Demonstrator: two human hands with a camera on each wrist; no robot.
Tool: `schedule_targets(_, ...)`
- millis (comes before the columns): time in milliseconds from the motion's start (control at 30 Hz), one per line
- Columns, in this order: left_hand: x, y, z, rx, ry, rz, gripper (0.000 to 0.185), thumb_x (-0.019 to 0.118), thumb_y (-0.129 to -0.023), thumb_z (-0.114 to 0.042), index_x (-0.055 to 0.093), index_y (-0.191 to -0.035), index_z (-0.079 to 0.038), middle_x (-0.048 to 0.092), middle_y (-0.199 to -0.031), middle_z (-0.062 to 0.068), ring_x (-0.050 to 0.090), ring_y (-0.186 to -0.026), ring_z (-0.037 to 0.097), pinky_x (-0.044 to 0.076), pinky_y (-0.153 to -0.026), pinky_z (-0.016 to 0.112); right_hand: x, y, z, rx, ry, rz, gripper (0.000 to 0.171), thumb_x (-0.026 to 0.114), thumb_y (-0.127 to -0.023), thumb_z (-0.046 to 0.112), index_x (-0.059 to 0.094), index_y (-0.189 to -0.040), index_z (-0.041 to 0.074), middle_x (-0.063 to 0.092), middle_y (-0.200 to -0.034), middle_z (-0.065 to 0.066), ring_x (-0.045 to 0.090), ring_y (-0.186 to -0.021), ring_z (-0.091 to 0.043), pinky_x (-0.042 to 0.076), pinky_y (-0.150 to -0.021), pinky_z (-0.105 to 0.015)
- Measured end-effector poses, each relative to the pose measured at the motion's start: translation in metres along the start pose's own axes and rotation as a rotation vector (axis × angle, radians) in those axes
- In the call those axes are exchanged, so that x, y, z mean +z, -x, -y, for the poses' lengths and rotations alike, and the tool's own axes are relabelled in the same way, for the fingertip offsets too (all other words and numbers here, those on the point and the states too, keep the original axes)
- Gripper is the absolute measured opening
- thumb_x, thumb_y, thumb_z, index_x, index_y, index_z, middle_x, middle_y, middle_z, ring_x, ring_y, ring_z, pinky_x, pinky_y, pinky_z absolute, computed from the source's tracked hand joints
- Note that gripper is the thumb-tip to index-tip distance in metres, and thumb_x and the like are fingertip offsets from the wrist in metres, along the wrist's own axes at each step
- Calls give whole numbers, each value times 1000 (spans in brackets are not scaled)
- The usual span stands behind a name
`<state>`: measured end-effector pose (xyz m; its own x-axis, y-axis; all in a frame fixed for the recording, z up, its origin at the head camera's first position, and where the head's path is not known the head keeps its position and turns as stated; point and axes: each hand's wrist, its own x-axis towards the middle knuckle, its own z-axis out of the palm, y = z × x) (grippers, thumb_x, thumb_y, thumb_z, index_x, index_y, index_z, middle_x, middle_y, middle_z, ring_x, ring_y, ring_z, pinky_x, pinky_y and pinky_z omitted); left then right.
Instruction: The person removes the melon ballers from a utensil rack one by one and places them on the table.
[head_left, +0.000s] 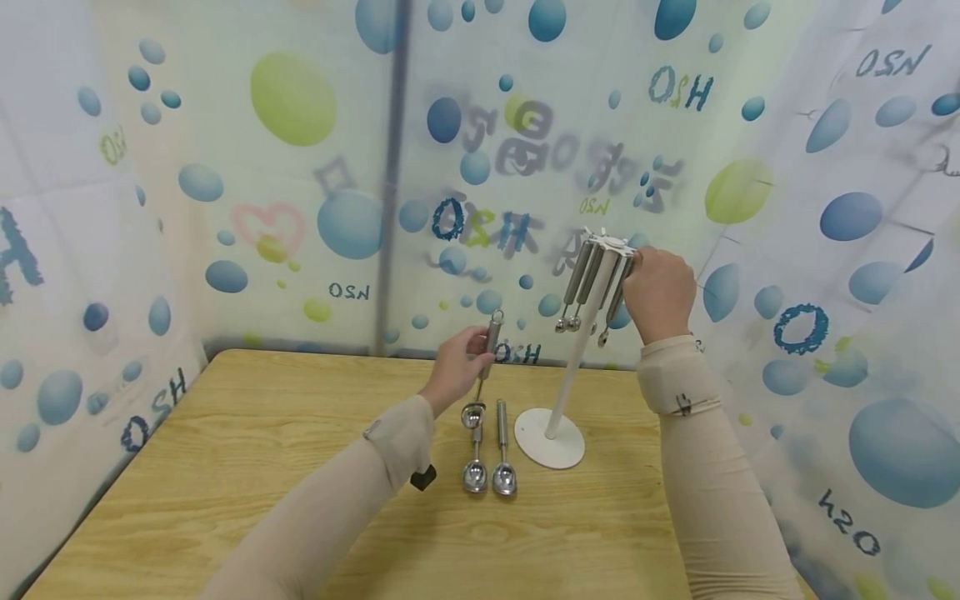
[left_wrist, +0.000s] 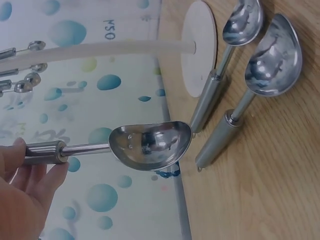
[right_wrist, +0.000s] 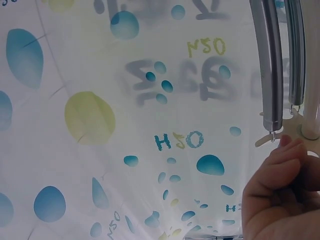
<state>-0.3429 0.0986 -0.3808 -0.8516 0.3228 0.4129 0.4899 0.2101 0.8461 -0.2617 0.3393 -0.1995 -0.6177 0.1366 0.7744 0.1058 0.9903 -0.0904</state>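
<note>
Care matters here: left hand [head_left: 459, 363] pinches a scoop [left_wrist: 150, 145] by its handle, right hand [head_left: 660, 293] grips the white rack [head_left: 609, 247], so steady it.

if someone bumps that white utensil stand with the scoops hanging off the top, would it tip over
Probably easily. The white stand has a thin pole on a small round base, with metal scoops hanging high, so it looks top-heavy. The right hand at its top may steady it.
</note>
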Motion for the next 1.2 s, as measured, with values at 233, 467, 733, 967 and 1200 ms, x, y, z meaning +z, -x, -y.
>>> schedule_targets(233, -5, 4, 12, -13, -22, -6, 35, 67, -90, -8, 59, -124, -13, 66, -110, 3, 64, -103, 19, 55, -84, 33, 0, 0, 0, 0, 0, -8, 42, 44, -98, 10, 44, -56, 5, 40, -51, -11, 47, -51, -32, 39, -46, -44)
schedule_targets(467, -10, 10, 22, -49, -34, -7, 33, 68, -90, -7, 61, -121, -13, 65, -109, 1, 63, -99, 17, 56, -77, 31, 0, 0, 1, 3, 6, -4, 41, 45, -98, 10, 45, -57, 5, 42, -52, -12, 49, -52, -32, 40, -48, -45)
schedule_targets(733, -11, 16, 35, -81, -20, 1, 33, 68, -89, -5, 61, -122, -9, 63, -112, 6, 63, -100, 22, 57, -76, 31, 0, 0, 1, 12, -7, 3, 42, 43, -99, 9, 41, -56, 7, 36, -51, -9, 42, -50, -28, 34, -46, -39)
schedule_targets(967, -10, 20, 47, -117, -18, 9, 35, 67, -90, -5, 59, -124, -9, 62, -111, 6, 62, -101, 23, 57, -73, 29, 0, 0, 2, 4, 5, -4, 42, 44, -99, 10, 43, -57, 6, 40, -51, -11, 46, -51, -31, 38, -46, -42)
schedule_targets(1200, -12, 25, 55, -197, 16, 24, 33, 66, -90, -3, 59, -123, -7, 61, -109, 8, 62, -98, 23, 57, -66, 26, 0, 0, 2, 16, 6, 16, 40, 43, -98, 8, 44, -58, 5, 40, -52, -10, 44, -52, -28, 36, -46, -40)
